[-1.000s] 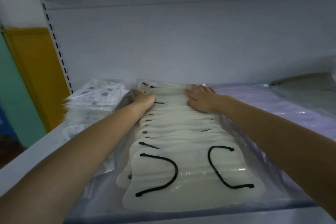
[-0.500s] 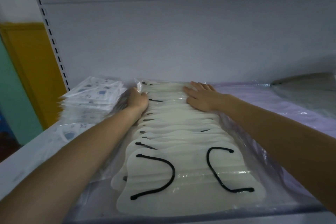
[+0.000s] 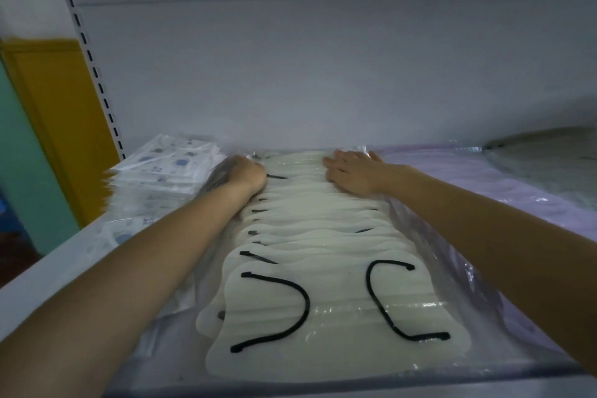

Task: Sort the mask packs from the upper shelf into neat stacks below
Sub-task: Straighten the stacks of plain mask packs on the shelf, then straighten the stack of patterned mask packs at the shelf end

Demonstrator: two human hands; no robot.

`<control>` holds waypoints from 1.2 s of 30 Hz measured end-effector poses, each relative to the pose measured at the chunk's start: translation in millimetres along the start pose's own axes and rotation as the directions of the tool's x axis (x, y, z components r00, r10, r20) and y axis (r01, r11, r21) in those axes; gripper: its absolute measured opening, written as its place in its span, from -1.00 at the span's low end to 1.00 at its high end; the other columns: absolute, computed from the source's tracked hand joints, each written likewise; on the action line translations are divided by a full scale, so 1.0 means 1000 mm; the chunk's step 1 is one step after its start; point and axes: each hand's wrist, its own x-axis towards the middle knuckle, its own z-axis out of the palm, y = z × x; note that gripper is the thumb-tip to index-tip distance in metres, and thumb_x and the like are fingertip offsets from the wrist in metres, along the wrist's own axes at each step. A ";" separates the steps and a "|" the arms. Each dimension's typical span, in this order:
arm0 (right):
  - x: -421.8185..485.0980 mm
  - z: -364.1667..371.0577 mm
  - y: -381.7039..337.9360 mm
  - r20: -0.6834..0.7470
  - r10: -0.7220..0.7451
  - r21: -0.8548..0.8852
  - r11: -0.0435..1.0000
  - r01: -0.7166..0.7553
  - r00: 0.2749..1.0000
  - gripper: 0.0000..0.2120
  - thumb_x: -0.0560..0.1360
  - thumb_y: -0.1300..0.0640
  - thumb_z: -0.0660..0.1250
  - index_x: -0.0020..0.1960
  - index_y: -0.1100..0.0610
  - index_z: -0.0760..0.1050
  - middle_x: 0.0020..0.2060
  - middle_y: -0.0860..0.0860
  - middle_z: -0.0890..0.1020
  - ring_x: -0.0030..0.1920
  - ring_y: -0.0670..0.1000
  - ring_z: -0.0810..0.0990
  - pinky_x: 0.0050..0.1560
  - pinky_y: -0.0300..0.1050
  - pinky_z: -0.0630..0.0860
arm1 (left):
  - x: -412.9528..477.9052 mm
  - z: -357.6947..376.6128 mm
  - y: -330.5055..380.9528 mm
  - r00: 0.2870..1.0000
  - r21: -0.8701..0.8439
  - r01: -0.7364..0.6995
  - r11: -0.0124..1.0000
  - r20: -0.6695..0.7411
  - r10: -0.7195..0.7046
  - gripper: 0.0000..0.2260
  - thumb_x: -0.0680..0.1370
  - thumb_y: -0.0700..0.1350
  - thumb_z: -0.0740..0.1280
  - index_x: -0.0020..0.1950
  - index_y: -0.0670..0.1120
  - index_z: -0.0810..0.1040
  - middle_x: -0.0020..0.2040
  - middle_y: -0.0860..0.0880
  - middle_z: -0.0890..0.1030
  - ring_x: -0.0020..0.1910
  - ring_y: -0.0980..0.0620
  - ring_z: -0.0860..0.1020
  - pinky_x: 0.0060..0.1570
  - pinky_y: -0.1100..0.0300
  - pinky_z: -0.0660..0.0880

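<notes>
A long clear plastic pack of cream masks with black ear loops (image 3: 323,317) lies on the shelf, running from the front edge toward the back wall. My left hand (image 3: 244,173) is curled at the pack's far left end, gripping the plastic there. My right hand (image 3: 352,173) rests on the far right end with fingers spread flat. Both forearms stretch along the pack's sides.
A stack of white packs with blue prints (image 3: 164,171) sits to the left by the perforated shelf upright (image 3: 97,74). Pale lilac packs (image 3: 484,184) and a grey pack (image 3: 549,152) lie to the right. The shelf's front lip (image 3: 323,389) is close below.
Both hands slid a little farther toward the back wall. The left hand's fingers have closed on the pack's end. The view shifted slightly.
</notes>
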 end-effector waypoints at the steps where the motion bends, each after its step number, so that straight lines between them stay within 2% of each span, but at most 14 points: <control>1: -0.002 -0.001 -0.001 0.008 -0.001 -0.017 1.000 0.001 1.000 -0.55 0.63 -0.05 -0.15 0.49 0.02 0.07 0.51 0.03 0.07 0.51 0.10 -0.01 0.46 0.20 -0.07 | -0.002 -0.002 0.004 1.000 0.004 0.000 1.000 0.015 0.000 -0.60 0.64 -0.14 0.06 0.42 -0.33 0.25 0.38 -0.26 0.38 0.34 -0.22 0.37 0.28 0.07 0.29; 5: -0.010 -0.007 -0.007 -0.006 -0.023 0.013 1.000 0.023 1.000 -0.52 0.64 -0.05 -0.13 0.54 0.00 -0.08 0.53 0.04 -0.08 0.52 0.08 -0.10 0.48 0.13 -0.17 | -0.005 -0.010 0.013 0.992 0.025 -0.049 0.998 0.114 0.046 -0.60 0.65 -0.11 0.02 0.42 -0.29 0.29 0.41 -0.23 0.36 0.38 -0.18 0.34 0.30 0.13 0.26; 7: -0.015 -0.007 -0.011 0.066 -0.069 0.039 0.997 0.067 0.995 -0.51 0.64 -0.06 -0.13 0.54 0.04 -0.04 0.53 0.05 -0.04 0.52 0.10 -0.08 0.48 0.15 -0.14 | -0.005 -0.011 0.011 0.990 0.038 -0.046 0.998 0.138 0.041 -0.56 0.62 -0.07 0.05 0.43 -0.25 0.28 0.43 -0.20 0.33 0.39 -0.16 0.33 0.35 0.14 0.22; 9: -0.021 -0.003 -0.016 0.066 -0.099 0.039 0.995 0.097 0.993 -0.51 0.65 -0.06 -0.14 0.54 0.06 -0.06 0.53 0.05 -0.03 0.52 0.08 -0.06 0.49 0.09 -0.12 | -0.006 -0.010 0.010 0.991 0.044 -0.037 0.998 0.133 0.031 -0.51 0.55 0.00 0.10 0.42 -0.23 0.31 0.41 -0.19 0.37 0.35 -0.16 0.36 0.36 0.13 0.25; 11: -0.024 0.000 -0.020 0.012 -0.121 0.065 0.991 0.120 0.993 -0.50 0.65 -0.06 -0.12 0.54 0.04 -0.10 0.53 0.02 -0.07 0.52 0.04 -0.09 0.49 0.01 -0.15 | -0.008 -0.009 0.013 0.988 0.060 -0.021 0.998 0.152 0.012 -0.53 0.61 -0.05 0.08 0.45 -0.28 0.22 0.42 -0.20 0.34 0.38 -0.15 0.33 0.34 0.15 0.22; 15: -0.025 0.000 -0.022 0.054 -0.159 0.171 0.974 0.148 0.986 -0.51 0.65 -0.04 -0.07 0.54 0.05 -0.04 0.53 0.06 -0.04 0.52 0.04 -0.05 0.50 -0.07 -0.13 | -0.011 -0.010 0.016 0.985 0.069 -0.004 0.998 0.174 -0.008 -0.54 0.62 -0.10 0.11 0.43 -0.35 0.22 0.37 -0.22 0.39 0.34 -0.18 0.38 0.27 0.10 0.31; 21: -0.025 0.003 -0.021 0.035 -0.147 0.133 0.981 0.141 0.989 -0.49 0.63 -0.12 -0.10 0.54 0.00 -0.05 0.53 0.03 -0.04 0.52 0.03 -0.07 0.50 0.03 -0.12 | -0.016 -0.019 0.009 0.984 0.144 -0.014 0.990 0.176 -0.012 -0.48 0.51 -0.01 0.20 0.38 -0.29 0.34 0.30 -0.18 0.48 0.25 -0.16 0.46 0.24 0.12 0.40; 23: -0.027 0.000 -0.021 -0.008 -0.126 0.131 0.983 0.126 0.992 -0.47 0.63 -0.14 -0.11 0.54 0.00 -0.07 0.53 0.02 -0.07 0.53 0.02 -0.10 0.50 0.03 -0.15 | -0.019 -0.022 0.012 0.987 0.185 -0.013 0.983 0.157 -0.017 -0.44 0.50 0.08 0.18 0.38 -0.25 0.36 0.34 -0.19 0.45 0.28 -0.19 0.44 0.30 0.06 0.37; 24: -0.029 -0.004 -0.020 -0.021 -0.117 0.127 0.985 0.119 0.993 -0.47 0.62 -0.14 -0.11 0.54 0.00 -0.07 0.53 0.02 -0.08 0.53 0.02 -0.11 0.50 0.03 -0.16 | -0.022 -0.025 0.016 0.986 0.214 -0.028 0.976 0.168 -0.009 -0.48 0.54 0.06 0.16 0.39 -0.24 0.36 0.37 -0.20 0.41 0.31 -0.20 0.41 0.32 0.04 0.35; 26: -0.034 -0.012 -0.020 -0.019 -0.106 0.129 0.986 0.108 0.994 -0.46 0.62 -0.15 -0.09 0.53 0.01 -0.05 0.53 0.03 -0.08 0.52 0.02 -0.10 0.49 -0.02 -0.18 | -0.029 -0.029 0.024 0.988 0.253 -0.054 0.966 0.154 0.015 -0.54 0.61 -0.03 0.08 0.43 -0.27 0.29 0.42 -0.24 0.34 0.37 -0.22 0.33 0.36 0.01 0.28; 29: -0.051 -0.021 -0.026 -0.014 -0.129 0.170 0.977 0.130 0.991 -0.45 0.61 -0.16 -0.05 0.53 0.01 -0.01 0.53 0.03 -0.04 0.52 0.00 -0.10 0.45 -0.11 -0.20 | -0.044 -0.034 0.035 0.994 0.321 -0.054 0.945 0.109 0.019 -0.48 0.63 0.04 0.02 0.48 -0.27 0.14 0.45 -0.26 0.22 0.41 -0.23 0.24 0.38 0.01 0.22; 33: -0.097 -0.029 -0.039 -0.013 -0.198 0.313 0.930 0.192 0.980 -0.42 0.57 -0.20 0.05 0.52 -0.06 0.02 0.53 -0.03 -0.05 0.52 -0.04 -0.12 0.44 -0.13 -0.18 | -0.079 -0.049 0.037 0.945 0.263 -0.309 0.914 0.189 0.266 -0.53 0.63 0.07 0.01 0.37 -0.24 0.30 0.36 -0.27 0.31 0.33 -0.25 0.32 0.32 -0.08 0.29; 35: -0.124 -0.025 -0.044 0.001 -0.257 0.309 0.919 0.244 0.966 -0.39 0.54 -0.21 0.11 0.52 -0.10 0.02 0.53 -0.07 -0.03 0.51 -0.07 -0.11 0.43 -0.16 -0.16 | -0.102 -0.062 0.033 0.896 0.187 -0.412 0.892 0.259 0.359 -0.58 0.64 0.03 0.05 0.26 -0.28 0.39 0.30 -0.28 0.39 0.29 -0.25 0.37 0.25 -0.01 0.31; 36: -0.136 -0.022 -0.046 0.010 -0.276 0.287 0.921 0.262 0.961 -0.38 0.52 -0.23 0.14 0.51 -0.12 0.02 0.53 -0.07 -0.02 0.51 -0.07 -0.09 0.43 -0.17 -0.15 | -0.115 -0.070 0.030 0.876 0.142 -0.435 0.889 0.297 0.381 -0.60 0.65 -0.01 0.05 0.28 -0.28 0.41 0.33 -0.24 0.40 0.32 -0.20 0.37 0.24 0.11 0.30</control>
